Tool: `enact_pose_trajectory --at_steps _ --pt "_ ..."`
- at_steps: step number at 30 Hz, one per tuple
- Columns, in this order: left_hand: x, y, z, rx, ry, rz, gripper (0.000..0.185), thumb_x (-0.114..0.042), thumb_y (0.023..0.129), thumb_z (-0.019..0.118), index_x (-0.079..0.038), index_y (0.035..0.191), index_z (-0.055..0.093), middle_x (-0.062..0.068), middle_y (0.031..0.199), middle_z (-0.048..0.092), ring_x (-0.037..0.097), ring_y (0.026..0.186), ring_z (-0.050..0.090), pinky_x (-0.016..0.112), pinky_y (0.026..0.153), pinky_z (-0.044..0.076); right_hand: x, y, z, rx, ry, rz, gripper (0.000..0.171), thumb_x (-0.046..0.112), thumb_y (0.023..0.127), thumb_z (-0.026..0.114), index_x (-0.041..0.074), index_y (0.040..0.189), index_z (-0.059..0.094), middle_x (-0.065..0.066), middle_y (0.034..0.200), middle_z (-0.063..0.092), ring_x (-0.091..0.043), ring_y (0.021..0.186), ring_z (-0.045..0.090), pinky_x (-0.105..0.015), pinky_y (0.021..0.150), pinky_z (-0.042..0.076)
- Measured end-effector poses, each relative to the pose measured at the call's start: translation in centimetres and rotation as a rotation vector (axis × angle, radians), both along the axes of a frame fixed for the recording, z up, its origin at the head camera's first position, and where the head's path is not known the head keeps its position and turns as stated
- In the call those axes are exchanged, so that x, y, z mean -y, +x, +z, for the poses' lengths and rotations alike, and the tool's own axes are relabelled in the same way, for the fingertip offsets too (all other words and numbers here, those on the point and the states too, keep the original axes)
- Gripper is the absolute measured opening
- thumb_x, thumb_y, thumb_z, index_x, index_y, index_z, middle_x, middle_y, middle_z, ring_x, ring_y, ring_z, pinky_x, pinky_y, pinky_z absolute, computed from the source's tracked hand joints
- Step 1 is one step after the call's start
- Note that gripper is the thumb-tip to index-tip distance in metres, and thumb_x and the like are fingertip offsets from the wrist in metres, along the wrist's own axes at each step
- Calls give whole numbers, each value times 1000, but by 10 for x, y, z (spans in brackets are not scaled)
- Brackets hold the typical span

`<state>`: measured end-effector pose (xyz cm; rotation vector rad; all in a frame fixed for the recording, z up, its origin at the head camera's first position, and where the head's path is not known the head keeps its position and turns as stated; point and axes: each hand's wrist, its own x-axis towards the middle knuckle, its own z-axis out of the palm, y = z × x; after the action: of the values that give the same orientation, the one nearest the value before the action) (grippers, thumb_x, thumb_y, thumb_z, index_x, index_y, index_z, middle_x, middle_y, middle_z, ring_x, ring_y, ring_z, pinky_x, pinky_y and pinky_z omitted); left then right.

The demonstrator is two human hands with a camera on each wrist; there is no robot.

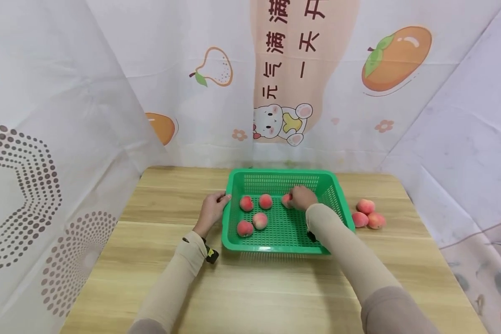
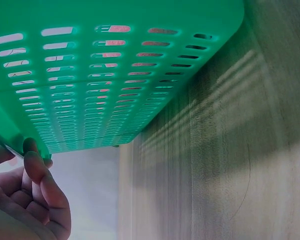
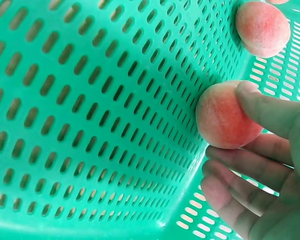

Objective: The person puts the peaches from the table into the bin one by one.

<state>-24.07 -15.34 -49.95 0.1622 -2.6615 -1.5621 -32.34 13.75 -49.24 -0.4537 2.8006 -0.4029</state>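
Observation:
A green plastic basket (image 1: 244, 247) with slotted walls stands on the table, with several red-pink peaches (image 1: 260, 221) lying on its floor. At the basket's left rim, my left hand (image 1: 210, 211) grips the edge, its fingers curled at the rim in the left wrist view. My right hand (image 1: 304, 198) reaches inside, toward the back, and holds one peach (image 3: 224, 117) between thumb and fingers. In the right wrist view this peach is close to the basket's slotted wall, and another peach (image 3: 263, 29) sits beyond it.
Three more peaches (image 1: 365, 206) lie in a cluster on the wooden table (image 1: 271, 292), just right of the basket. A white printed curtain (image 1: 167, 83) hangs behind the table, with similar cloth at both sides.

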Motion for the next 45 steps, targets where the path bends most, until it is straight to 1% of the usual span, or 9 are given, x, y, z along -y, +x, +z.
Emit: enact_pose_trajectory --at_steps 2,6,13,16,24,34,40,44,45 --pt "0 1 0 0 -3 18 37 -29 100 56 -2 123 66 14 101 69 17 85 59 24 69 47 3 1 1 7 4 -2 41 12 91 57 18 57 36 1 57 26 -17 57 24 -33 55 27" --pt "3 5 1 1 -9 56 36 -28 100 56 0 121 66 13 96 67 17 80 58 24 66 45 11 1 4 12 16 4 34 10 89 54 18 60 39 -3 63 40 -19 61 33 -34 58 33" --pt "2 4 -1 -9 0 37 37 -28 99 57 1 120 67 11 91 66 15 77 55 23 65 44 13 -1 2 -4 84 -25 19 7 88 55 13 71 50 -13 85 60 -23 68 41 -37 61 35" --pt "2 4 -1 -7 2 42 37 -28 99 57 1 120 67 13 94 67 16 78 56 23 65 45 13 1 1 -2 94 -29 18 10 90 56 13 73 51 -12 88 60 -23 68 41 -37 62 35" --pt "1 3 1 -17 -31 43 39 -29 99 56 2 122 65 16 99 68 20 85 58 25 68 45 15 2 4 13 90 -30 31 24 96 53 14 69 41 -12 79 51 -23 66 39 -38 62 35" --pt "-8 1 1 -22 -2 24 37 -27 100 56 2 119 66 15 94 67 19 80 57 24 66 45 12 2 7 -2 146 -17 31 21 97 50 13 68 41 -7 67 42 -20 60 34 -36 57 34" --pt "-9 1 0 -21 -9 33 38 -27 100 56 2 122 65 17 104 69 22 90 61 29 74 49 12 2 -2 -23 188 -18 19 22 98 49 8 87 58 -14 89 62 -23 69 46 -38 64 38" --pt "-9 1 0 -21 -9 22 39 -27 100 56 3 124 64 18 107 69 24 93 62 31 76 50 11 1 -4 -26 184 -17 20 22 98 49 8 90 61 -17 97 65 -24 73 50 -39 66 39" --pt "-10 1 1 -22 -5 18 39 -27 100 56 3 124 64 18 107 69 24 92 61 32 76 50 10 0 -4 -28 189 -17 21 22 99 49 9 87 59 -16 93 64 -23 71 49 -38 64 39"
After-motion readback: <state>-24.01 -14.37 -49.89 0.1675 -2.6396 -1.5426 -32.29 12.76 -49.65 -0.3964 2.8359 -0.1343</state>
